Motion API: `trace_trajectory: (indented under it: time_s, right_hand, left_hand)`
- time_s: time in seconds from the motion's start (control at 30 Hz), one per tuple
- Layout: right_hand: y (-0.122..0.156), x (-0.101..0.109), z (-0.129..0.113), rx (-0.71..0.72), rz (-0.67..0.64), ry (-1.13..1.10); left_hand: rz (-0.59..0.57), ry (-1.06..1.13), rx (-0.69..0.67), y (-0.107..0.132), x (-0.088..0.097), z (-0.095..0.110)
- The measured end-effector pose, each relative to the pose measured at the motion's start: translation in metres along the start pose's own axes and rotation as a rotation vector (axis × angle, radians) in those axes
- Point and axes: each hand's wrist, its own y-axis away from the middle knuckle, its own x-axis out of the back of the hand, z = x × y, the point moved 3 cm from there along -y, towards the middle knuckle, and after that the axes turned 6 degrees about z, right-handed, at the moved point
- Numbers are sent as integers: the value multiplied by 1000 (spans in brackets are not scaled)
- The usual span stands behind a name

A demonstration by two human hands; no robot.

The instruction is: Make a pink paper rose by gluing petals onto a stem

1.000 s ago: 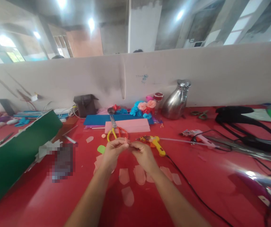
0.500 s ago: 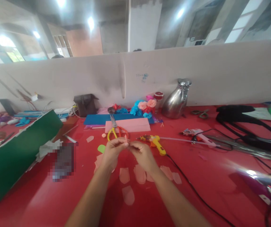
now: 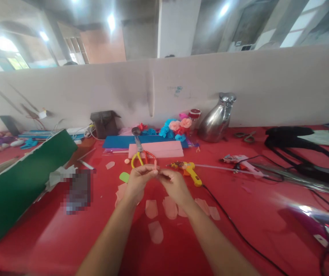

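A small pink paper piece (image 3: 155,164), narrow and upright, is pinched between the fingertips of my left hand (image 3: 140,178) and my right hand (image 3: 171,181), which meet above the table. Both hands are closed; much of the piece is hidden by the fingers. Below them lie cut pink paper petals, among them a single petal (image 3: 156,232) nearest me and a small stack (image 3: 170,207). Just beyond the hands are scissors (image 3: 138,145) with yellow and red handles. To the right of my right hand rests a yellow glue gun (image 3: 192,174) with a clear glue stick in its back.
On the red table (image 3: 75,241), a green board (image 3: 29,188) stands at left. Behind are pink crepe paper (image 3: 164,148), paper flowers (image 3: 178,128), a steel jug (image 3: 218,119) and a brown pouch (image 3: 104,124). A second glue gun (image 3: 249,165) and cords lie at right.
The camera view has shifted slightly. Both hands stay together at the pink paper piece, a little more of which shows above the fingertips. Things on the table lie as before.
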Motion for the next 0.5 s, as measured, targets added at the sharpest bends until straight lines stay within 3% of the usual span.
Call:
trace_trajectory:
  time_s: [0.13,0.3,0.5]
  right_hand:
    - [-1,0,-2,20,0,-21]
    - [-2,-2,1,41,17,133]
    - [-1,-3,4,26,-4,195]
  left_hand:
    - [40,25,-36,-1,2,3]
    - [108,211,-41,-4,9,12]
    - [164,290,73,-7,12,8]
